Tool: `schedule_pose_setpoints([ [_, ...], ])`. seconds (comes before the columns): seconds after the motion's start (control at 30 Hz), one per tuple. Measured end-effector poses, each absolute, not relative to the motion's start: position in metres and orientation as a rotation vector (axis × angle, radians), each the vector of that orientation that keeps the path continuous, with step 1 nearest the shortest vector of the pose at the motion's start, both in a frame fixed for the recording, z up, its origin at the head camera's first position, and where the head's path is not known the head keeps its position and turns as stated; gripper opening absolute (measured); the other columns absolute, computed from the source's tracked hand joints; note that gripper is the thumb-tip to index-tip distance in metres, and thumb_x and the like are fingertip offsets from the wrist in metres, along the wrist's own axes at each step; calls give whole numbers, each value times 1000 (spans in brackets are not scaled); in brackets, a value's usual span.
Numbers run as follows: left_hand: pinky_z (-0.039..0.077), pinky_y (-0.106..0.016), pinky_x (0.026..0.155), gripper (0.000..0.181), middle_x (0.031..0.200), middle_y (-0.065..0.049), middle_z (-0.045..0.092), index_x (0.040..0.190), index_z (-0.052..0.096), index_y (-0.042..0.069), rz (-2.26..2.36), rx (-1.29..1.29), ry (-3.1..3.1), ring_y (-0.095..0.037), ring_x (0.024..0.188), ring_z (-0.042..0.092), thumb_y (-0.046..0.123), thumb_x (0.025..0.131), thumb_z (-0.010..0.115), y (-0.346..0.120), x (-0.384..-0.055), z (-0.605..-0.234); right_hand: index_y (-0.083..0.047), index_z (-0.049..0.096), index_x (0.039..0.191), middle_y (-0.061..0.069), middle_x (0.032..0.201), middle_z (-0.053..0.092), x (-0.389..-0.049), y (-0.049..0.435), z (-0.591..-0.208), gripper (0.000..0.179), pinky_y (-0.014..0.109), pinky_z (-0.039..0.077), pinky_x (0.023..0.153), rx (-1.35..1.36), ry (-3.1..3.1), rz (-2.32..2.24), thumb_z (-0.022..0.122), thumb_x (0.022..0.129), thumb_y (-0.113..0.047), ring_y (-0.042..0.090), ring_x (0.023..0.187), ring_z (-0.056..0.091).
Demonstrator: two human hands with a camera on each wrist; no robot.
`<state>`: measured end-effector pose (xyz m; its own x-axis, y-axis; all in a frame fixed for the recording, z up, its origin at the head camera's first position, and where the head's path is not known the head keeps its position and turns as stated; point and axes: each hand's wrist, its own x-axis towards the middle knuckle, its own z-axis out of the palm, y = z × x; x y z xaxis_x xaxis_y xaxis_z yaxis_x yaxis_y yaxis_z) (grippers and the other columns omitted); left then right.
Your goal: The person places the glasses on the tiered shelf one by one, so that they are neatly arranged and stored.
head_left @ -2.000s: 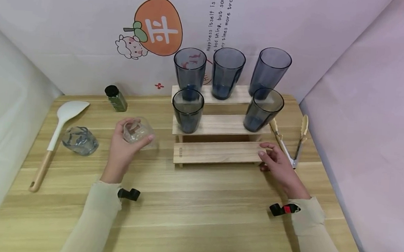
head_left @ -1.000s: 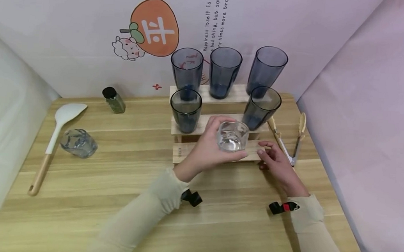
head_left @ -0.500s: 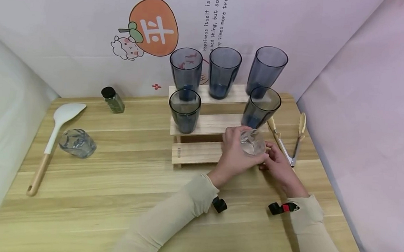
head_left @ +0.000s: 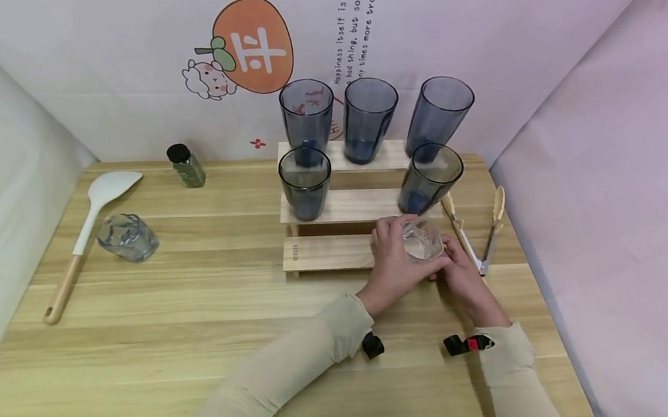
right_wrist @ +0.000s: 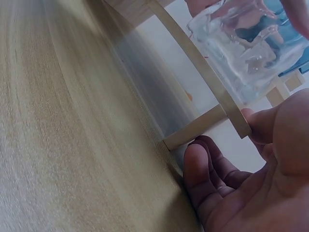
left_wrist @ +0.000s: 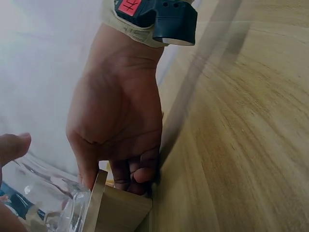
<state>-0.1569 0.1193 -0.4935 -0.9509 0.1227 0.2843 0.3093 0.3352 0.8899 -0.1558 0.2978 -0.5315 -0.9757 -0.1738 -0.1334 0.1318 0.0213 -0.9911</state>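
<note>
My left hand (head_left: 393, 259) holds a clear wavy-sided glass (head_left: 422, 239), fingers and thumb curled around it. The glass is at the right end of the lowest step of a tiered wooden rack (head_left: 331, 253); in the right wrist view its base (right_wrist: 241, 92) appears to meet the board. My right hand (head_left: 467, 284) grips that step's right end, thumb and fingers on either side of the board in the left wrist view. Three tall blue-grey tumblers (head_left: 369, 124) stand on the top step, and two shorter ones (head_left: 305, 190) on the middle step.
A second clear glass (head_left: 128, 237) sits on the table's left side, beside a white spatula (head_left: 85, 223) with a wooden handle. Behind it stands a black-capped spice jar (head_left: 187, 167). Tongs (head_left: 483, 245) lie right of the rack, near the right hand.
My left hand has carried the clear glass from the table's left side rightward to the lowest step's right end, slowing at the last. The right hand has stayed on the rack.
</note>
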Motion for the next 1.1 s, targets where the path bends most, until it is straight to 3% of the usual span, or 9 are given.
schedule_pose_setpoints([
  [0.27, 31, -38, 104, 95, 130, -3, 36, 145, 36, 21, -1619, -363, -2431, -18, 120, 34, 43, 72, 93, 119, -153, -494, -20, 48, 132, -2, 97, 59, -156, 296, -535, 25, 27, 45, 68, -55, 2085, -2068, 47, 109, -13, 12, 75, 53],
  [0.5, 28, -39, 104, 100, 129, -4, 31, 143, 31, 19, -1532, -360, -2461, -20, 120, 31, 46, 70, 94, 109, -151, -494, -19, 49, 133, -1, 102, 61, -157, 296, -536, 25, 26, 48, 69, -55, 2119, -2037, 47, 110, -29, 13, 77, 56],
  [0.73, 33, -33, 97, 90, 120, -4, 38, 137, 36, 16, -1513, -432, -2436, -19, 110, 36, 37, 72, 95, 97, -155, -494, -21, 51, 132, 0, 111, 61, -157, 295, -532, 24, 30, 53, 73, -22, 2078, -2042, 47, 109, -27, 16, 87, 60],
  [0.9, 36, -31, 95, 84, 125, -2, 41, 137, 39, 15, -1534, -494, -2419, -19, 112, 39, 40, 76, 91, 89, -155, -495, -18, 48, 137, -1, 116, 60, -156, 295, -529, 28, 32, 53, 75, -40, 2114, -1999, 45, 110, -26, 17, 91, 61],
  [1.1, 47, -36, 97, 61, 126, -9, 51, 131, 51, 9, -1755, -676, -2341, -32, 114, 52, 31, 86, 84, 36, -142, -491, -19, 50, 134, 3, 114, 58, -154, 297, -530, 27, 31, 52, 74, -7, 2092, -2020, 46, 109, -29, 25, 91, 59],
])
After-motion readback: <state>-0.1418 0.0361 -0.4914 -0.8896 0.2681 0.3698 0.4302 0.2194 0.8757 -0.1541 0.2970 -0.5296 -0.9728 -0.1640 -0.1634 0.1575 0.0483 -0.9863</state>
